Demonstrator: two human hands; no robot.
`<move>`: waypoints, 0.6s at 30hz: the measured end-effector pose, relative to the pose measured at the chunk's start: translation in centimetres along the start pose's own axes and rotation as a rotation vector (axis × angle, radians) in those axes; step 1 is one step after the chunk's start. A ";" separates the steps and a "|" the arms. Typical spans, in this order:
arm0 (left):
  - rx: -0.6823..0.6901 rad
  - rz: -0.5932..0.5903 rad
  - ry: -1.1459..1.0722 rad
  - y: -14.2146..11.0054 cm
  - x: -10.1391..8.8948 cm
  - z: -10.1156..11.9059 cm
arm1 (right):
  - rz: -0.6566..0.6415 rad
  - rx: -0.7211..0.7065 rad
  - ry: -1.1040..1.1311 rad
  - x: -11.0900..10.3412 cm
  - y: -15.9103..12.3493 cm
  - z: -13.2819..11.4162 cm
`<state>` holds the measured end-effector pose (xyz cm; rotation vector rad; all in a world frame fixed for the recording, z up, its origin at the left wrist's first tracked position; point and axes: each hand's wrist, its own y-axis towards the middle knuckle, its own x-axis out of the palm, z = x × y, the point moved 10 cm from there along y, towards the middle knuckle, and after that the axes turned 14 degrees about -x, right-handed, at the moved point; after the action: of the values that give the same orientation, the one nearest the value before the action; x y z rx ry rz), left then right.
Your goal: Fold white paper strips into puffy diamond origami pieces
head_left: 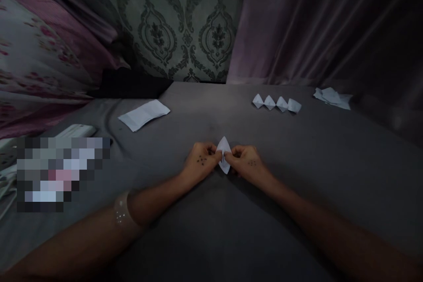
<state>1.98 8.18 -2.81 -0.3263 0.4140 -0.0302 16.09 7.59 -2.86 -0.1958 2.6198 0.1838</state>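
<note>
A small folded white paper piece [224, 150] is pinched between both my hands over a grey cloth surface [231, 229]. My left hand [200, 162] grips its left side with closed fingers. My right hand [246, 163] grips its right side, fingers also closed. The paper stands pointed upward, its lower tip just below my fingertips. Both forearms reach in from the bottom of the view, and a clear bangle [121, 211] sits on my left wrist.
A row of several folded white paper shapes [276, 103] lies at the back right, with a loose pile of paper [333, 97] further right. A stack of flat white sheets [144, 114] lies at the back left. Curtains and patterned wallpaper stand behind.
</note>
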 end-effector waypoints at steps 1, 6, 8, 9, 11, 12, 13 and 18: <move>0.002 0.003 0.011 -0.1 -0.1 0.1 | -0.009 0.007 0.000 0.1 0.0 0.2; -0.003 -0.026 0.097 -0.1 0.2 0.3 | -0.045 0.081 0.018 0.6 0.3 1.1; -0.016 -0.039 0.106 0.2 0.4 0.0 | -0.064 0.111 0.046 0.8 0.4 1.4; -0.025 -0.039 0.106 0.4 0.4 -0.2 | -0.069 0.124 0.060 0.9 0.4 1.5; -0.038 -0.034 0.112 0.8 0.5 -0.6 | -0.071 0.150 0.079 1.0 0.4 1.6; -0.042 -0.029 0.120 0.9 0.5 -0.7 | -0.072 0.165 0.082 1.1 0.4 1.7; -0.045 -0.020 0.131 0.9 0.5 -0.8 | -0.075 0.179 0.081 1.2 0.4 1.8; -0.038 0.007 0.206 0.6 0.5 -0.2 | -0.079 0.201 0.044 1.4 0.5 2.2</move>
<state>2.38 8.67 -3.38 -0.3602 0.6204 -0.0495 15.87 8.28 -5.39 -0.2346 2.6475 -0.1123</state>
